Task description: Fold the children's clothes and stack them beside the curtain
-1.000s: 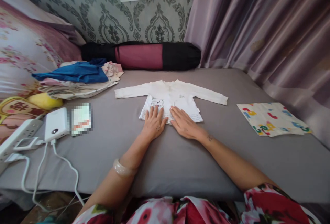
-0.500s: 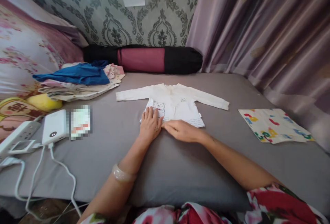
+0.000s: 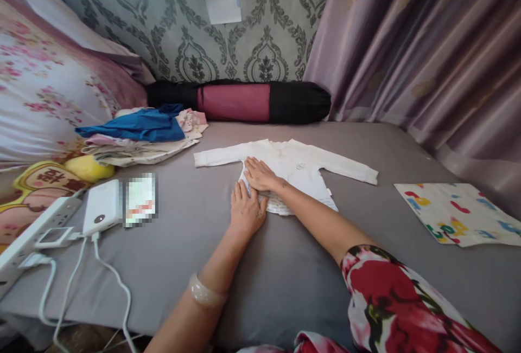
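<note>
A small white long-sleeved shirt (image 3: 301,179) lies spread on the grey bed sheet (image 3: 293,288), its collar away from me and both sleeves stretched out sideways. My left hand (image 3: 246,209) rests flat on the shirt's lower left corner, fingers extended. Just beyond it, my right hand (image 3: 260,174) lies flat on the left side of the front, fingers pointing left. The bear print on the shirt is hidden beneath my hands. Neither hand grips anything.
A folded cloth with colourful prints (image 3: 459,214) lies at the right. On the left are a clothes pile (image 3: 138,130), a white power bank (image 3: 101,209), a power strip (image 3: 44,236) and cables. A long black-and-maroon roll (image 3: 236,102) lies along the wall.
My right hand has left the bottom hem, where its fingers were closed, and moved up and left onto the shirt's front, flattening out. My left hand stays at the lower left corner.
</note>
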`<state>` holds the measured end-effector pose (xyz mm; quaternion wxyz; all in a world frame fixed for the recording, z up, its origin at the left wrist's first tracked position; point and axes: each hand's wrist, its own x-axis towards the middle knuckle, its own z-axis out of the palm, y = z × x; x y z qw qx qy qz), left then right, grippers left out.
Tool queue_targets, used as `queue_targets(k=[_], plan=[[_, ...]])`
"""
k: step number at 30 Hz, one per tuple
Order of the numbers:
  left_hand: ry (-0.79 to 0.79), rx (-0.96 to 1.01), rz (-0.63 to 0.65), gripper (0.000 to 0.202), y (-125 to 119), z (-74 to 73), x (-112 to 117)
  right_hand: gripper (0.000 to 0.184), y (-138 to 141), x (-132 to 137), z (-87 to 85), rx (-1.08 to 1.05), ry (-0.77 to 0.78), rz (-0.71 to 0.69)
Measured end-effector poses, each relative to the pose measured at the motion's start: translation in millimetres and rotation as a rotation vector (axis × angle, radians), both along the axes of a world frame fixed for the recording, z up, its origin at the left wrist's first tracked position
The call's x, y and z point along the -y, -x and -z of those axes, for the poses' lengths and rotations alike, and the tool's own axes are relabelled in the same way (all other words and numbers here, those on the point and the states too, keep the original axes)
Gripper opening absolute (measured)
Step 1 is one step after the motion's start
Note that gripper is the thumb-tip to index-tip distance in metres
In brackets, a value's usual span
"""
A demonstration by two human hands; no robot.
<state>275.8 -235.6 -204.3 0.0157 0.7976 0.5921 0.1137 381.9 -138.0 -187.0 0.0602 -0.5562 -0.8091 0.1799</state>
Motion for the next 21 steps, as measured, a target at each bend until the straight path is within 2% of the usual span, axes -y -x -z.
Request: queue_targets(k=[5,10,14,17,19,21], plan=[[-0.050,0.016,0.014,0.059,1.5,0.5,-1.2,0.060,3.6,-21.6,12.4,0.014,-0.079,0.058],[-0.018,-0.009,0.024,0.061,3.9,-7.1,-1.7,0.056,8.4,-24.3,18.1,-0.019,-0.138,0.105],[-0.006,-0.063,0.005,0.060,5.5,-11.1,0.0,0.057,3.8,-26.3,4.7,-0.138,-0.012,0.112],[-0.056,-0.054,0.002,0.056,6.1,-8.5,1.8,0.060,-13.0,-20.0,-10.3,-0.283,0.054,0.145],[-0.108,-0.019,0.059,0.054,4.2,-6.9,3.2,0.062,-31.6,-6.4,-16.9,-0.323,0.025,0.165],[-0.156,0.015,0.176,0.050,-1.8,-7.2,5.5,0.062,-54.2,13.6,-18.9,-0.302,0.000,0.185]])
